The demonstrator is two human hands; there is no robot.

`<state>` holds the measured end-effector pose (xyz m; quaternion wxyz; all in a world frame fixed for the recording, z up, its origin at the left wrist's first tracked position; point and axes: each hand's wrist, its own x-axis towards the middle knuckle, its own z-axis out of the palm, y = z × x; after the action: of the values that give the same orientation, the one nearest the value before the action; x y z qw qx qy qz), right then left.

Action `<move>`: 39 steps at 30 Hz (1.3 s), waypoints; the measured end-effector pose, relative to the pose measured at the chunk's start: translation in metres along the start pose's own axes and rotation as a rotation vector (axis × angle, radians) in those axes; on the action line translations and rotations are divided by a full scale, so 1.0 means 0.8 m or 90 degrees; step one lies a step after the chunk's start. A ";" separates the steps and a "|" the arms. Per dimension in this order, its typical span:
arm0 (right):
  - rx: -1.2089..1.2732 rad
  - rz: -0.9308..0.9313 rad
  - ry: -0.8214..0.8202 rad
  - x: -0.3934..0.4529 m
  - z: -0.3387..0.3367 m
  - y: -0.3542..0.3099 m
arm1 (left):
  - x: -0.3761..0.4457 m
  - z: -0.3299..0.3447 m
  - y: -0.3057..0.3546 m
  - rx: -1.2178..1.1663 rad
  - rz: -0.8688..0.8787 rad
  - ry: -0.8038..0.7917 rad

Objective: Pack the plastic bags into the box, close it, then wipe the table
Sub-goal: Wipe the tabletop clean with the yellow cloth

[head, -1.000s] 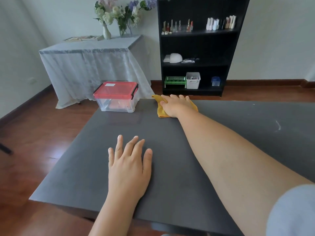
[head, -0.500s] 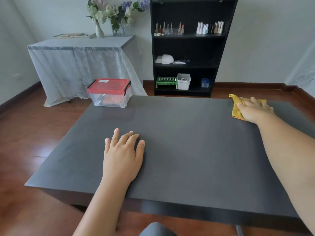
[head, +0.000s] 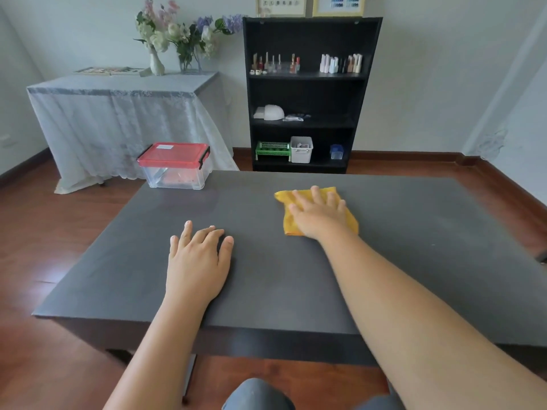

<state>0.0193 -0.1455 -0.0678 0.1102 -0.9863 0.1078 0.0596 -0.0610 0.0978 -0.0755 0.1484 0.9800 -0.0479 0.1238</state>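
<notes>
Right hand (head: 318, 216) flat, fingers spread, pressing yellow cloth (head: 349, 221) onto dark desk (head: 414, 232). Left hand (head: 196, 266) open, palm down on desk. Red-lidded box (head: 174, 165) closed at far left corner.

Black shelf (head: 307, 93), flower vases (head: 157, 64), draped side table (head: 118, 113).

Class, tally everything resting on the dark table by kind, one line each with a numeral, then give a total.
Hands: 2, left hand and right hand, both flat
Yellow cloths: 1, yellow cloth under the right hand
Boxes: 1, red-lidded box, lid on
Total: 4
</notes>
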 end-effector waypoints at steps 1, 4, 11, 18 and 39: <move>-0.003 -0.047 -0.008 -0.011 0.008 -0.024 | 0.000 0.000 0.000 0.001 0.002 -0.001; -0.018 -0.171 -0.031 -0.051 0.029 -0.064 | 0.003 -0.002 0.001 0.014 0.016 -0.008; 0.002 -0.182 -0.033 -0.085 0.007 0.026 | -0.004 -0.010 0.015 0.036 0.055 -0.029; -0.001 0.059 0.015 -0.104 -0.032 0.214 | -0.035 -0.009 0.048 -0.007 0.116 -0.049; 0.012 0.060 0.044 -0.208 0.039 0.007 | -0.056 0.010 0.070 -0.071 0.120 -0.050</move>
<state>-0.1461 -0.1101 -0.0758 0.1126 -0.9805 0.1582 0.0296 -0.1095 0.0444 -0.0786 0.1881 0.9656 -0.1523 0.0955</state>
